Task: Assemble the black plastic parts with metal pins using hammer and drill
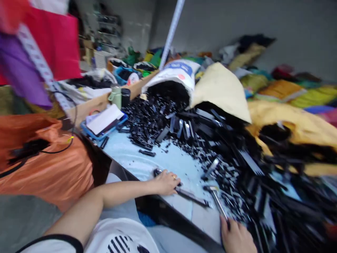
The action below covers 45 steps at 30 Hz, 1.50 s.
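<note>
Nearest, at the lower edge, the right hand (238, 236) is closed around the dark grip of a hammer (220, 206), its metal shaft slanting away to a head at the edge of the parts. To its left, the left hand (165, 182), with 1 ring on a finger, lies palm down, fingers loosely extended, over a black strip (194, 199) near the front edge of the table (171, 162); whether it grips the strip cannot be told. An orange sack (72, 160) stands left of the table. Beyond the left hand, 1 short black piece (147, 153) lies apart from the heap (143, 119) of dark parts, which spreads across to the right. Left of the heap, a blue tray (103, 135) carries white paper (105, 118); just behind are a green bottle (116, 97) and a black cup (125, 97), side by side. Farther back, 2 sacks, 1 white (171, 70) and 1 cream (221, 88), lie with mouths toward the heap. A pale pole (172, 31) rises behind, before a grey wall (295, 31).
</note>
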Tool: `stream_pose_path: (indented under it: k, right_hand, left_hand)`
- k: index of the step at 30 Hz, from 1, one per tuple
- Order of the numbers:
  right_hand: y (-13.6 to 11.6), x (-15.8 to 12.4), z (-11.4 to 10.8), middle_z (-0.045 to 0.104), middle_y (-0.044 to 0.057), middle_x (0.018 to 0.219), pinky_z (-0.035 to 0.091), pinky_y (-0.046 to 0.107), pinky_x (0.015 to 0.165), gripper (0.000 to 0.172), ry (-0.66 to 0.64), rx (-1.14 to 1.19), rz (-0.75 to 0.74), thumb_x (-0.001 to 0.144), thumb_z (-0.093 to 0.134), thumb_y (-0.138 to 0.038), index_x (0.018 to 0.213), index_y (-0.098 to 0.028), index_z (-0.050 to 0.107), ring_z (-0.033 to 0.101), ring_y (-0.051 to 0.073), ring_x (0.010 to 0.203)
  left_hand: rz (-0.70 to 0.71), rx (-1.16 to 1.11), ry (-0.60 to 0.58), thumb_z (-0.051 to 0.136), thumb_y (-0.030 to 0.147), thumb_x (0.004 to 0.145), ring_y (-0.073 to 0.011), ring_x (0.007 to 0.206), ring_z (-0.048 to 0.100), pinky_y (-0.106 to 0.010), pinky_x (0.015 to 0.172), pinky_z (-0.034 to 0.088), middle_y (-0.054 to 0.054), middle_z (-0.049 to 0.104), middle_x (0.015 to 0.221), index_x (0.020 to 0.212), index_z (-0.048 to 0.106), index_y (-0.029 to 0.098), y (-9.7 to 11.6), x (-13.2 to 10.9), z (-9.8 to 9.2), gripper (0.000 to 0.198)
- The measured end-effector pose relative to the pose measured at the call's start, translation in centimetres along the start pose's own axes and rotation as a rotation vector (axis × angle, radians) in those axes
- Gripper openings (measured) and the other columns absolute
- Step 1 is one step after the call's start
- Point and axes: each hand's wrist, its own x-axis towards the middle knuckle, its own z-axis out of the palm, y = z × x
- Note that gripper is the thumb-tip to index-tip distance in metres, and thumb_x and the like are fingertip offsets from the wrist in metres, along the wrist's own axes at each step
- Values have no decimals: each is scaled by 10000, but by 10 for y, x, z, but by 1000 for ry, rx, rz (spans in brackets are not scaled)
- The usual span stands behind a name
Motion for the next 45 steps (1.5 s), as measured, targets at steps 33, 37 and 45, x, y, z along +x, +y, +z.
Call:
stream_pose_path:
  k: [33,37,45]
  right_hand:
    - [-35,31,-25,587,166,1106,340,337,802,578,-176,133,-113,883,346,-604,1155,-131,535,520,271,997]
    - [-73,52,2,618,148,947,339,321,766,622,-260,182,-453,820,380,-693,935,-128,615,536,239,880]
    - [-74,62,-54,449,15,527,226,266,502,644,-145,663,-823,881,187,-670,578,-180,474,373,115,485]
  left_hand:
    - [272,148,43,351,329,954,-274,1292,384,-428,1075,280,-182,430,1384,1298,439,51,-36,-27,12,450]
    - [267,182,-54,411,433,920,-273,1101,526,-380,898,421,-194,499,1304,1308,424,65,-41,-6,8,535]
    - [277,-115,108,142,512,951,-153,564,527,-261,529,389,-59,563,598,658,559,154,-27,-10,-46,623]
